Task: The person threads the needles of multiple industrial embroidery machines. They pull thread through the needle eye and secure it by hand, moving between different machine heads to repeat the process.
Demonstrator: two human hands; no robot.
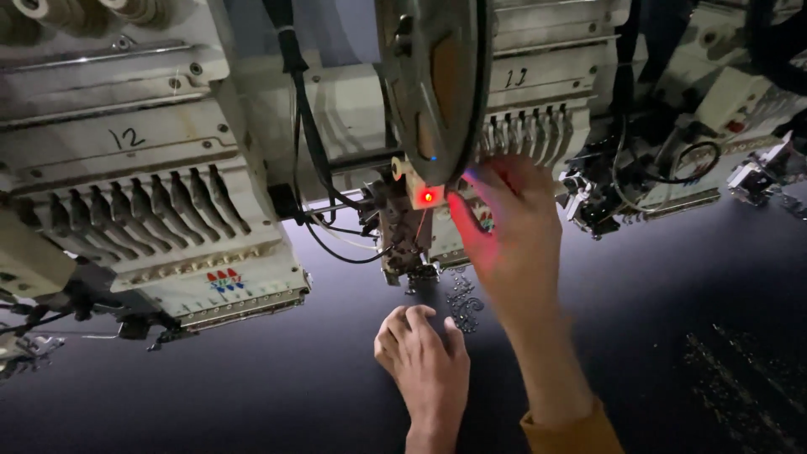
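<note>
- Dark fabric (252, 387) stretches flat across the near half of the scene, under a row of cream embroidery machine heads (160, 210) along the far side.
- Left hand (424, 357) rests knuckles-up on the fabric, fingers curled in and holding nothing, just near of a small silver stitched motif (462, 304).
- Right hand (508, 227) reaches up to the middle head, fingers spread open against the needle case just right of a glowing red light (428, 197); whether its grip pinches anything, I cannot tell.
- Large round reel (437, 76) hangs above that light.
- Black cable (315, 143) drops down between the 2 nearest heads.
</note>
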